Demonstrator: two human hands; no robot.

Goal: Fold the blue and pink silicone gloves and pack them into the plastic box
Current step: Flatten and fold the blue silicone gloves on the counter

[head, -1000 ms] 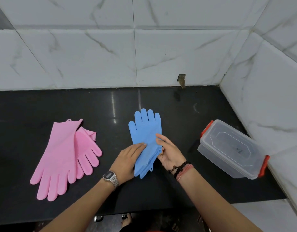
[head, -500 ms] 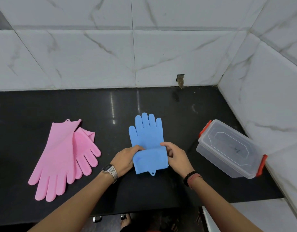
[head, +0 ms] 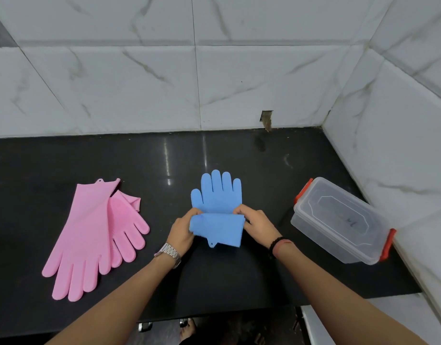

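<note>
The blue gloves (head: 218, 195) lie stacked at the middle of the black counter, fingers pointing to the wall. Their cuff end is folded over onto the palm, the hanging tab facing me. My left hand (head: 181, 232) pinches the fold's left edge and my right hand (head: 255, 222) pinches its right edge. The pink gloves (head: 95, 235) lie flat and unfolded at the left, one partly over the other, fingers toward me. The clear plastic box (head: 338, 220) with orange clips stands at the right, its lid on.
The black counter (head: 239, 155) runs to white marble-tiled walls behind and on the right. The box sits close to the right wall. The counter's front edge lies just below my forearms, with floor and a foot visible beneath.
Both hands brought the blue cuff end up and folded it over the palm area. They now pinch the fold's two sides. Pink gloves and box have not moved.
</note>
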